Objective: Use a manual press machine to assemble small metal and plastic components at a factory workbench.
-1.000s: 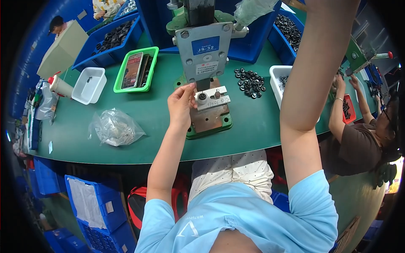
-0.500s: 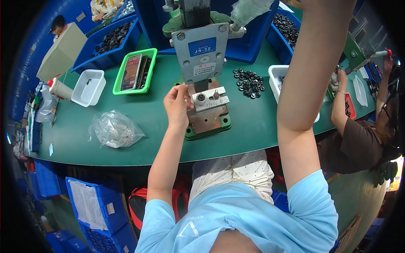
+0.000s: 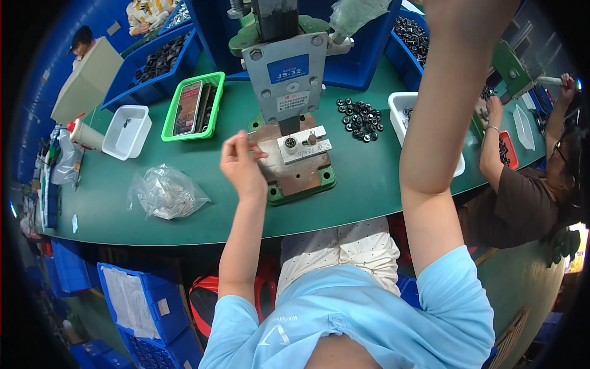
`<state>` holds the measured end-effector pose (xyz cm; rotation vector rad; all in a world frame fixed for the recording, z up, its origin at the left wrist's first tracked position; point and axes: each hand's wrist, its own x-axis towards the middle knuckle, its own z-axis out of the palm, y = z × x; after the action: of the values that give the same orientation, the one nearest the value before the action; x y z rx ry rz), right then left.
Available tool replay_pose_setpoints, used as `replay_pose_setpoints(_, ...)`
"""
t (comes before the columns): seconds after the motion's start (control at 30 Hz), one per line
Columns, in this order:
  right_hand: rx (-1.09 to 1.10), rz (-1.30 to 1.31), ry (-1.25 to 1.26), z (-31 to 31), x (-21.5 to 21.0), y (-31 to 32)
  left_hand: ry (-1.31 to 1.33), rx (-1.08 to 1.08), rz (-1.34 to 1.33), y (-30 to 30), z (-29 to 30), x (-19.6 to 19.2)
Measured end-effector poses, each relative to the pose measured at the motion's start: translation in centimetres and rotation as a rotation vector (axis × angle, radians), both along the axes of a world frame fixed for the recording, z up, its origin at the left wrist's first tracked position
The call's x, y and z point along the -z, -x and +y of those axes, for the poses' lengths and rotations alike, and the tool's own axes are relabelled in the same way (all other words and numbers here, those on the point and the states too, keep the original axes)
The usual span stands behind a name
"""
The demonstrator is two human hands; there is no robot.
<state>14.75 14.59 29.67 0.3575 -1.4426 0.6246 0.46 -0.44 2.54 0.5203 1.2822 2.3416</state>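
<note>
Skewed pressing could be caused by any tilt of the round black part (image 3: 291,142), seated in the fixture block (image 3: 302,152) beneath the press ram (image 3: 289,127). The left hand (image 3: 244,165) is held apart from the block, fingers loosely curled; whether anything is pinched cannot be told. The right hand is cut off above.

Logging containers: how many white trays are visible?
3: left tray by the green basket; middle tray partly behind the right forearm; right tray near the coworker; more may hide.
</note>
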Motion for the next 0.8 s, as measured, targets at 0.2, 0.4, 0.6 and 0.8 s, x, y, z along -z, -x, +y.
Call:
replay_pose_setpoints(0.2, 0.263, -0.495, 0.856, 2.0, 16.2, -1.0, 0.084, 0.066, -0.132, 1.9, -4.4, -0.4)
replay_pose_setpoints(0.4, 0.512, -0.819, 0.375, -5.0, 29.2, 2.3, 0.24, 0.389, -0.041, -0.4, -3.7, -0.3)
replay_pose_setpoints(0.6, 0.518, -0.803, 0.296, -2.9, 26.7, -0.9, 0.211, 0.377, 0.034, -1.6, -1.5, -0.6)
replay_pose_setpoints(0.8, 1.484, -1.009, 0.471, 4.0, 22.9, -12.0, 0.071, 0.331, -0.023, -2.0, 1.2, 0.1)
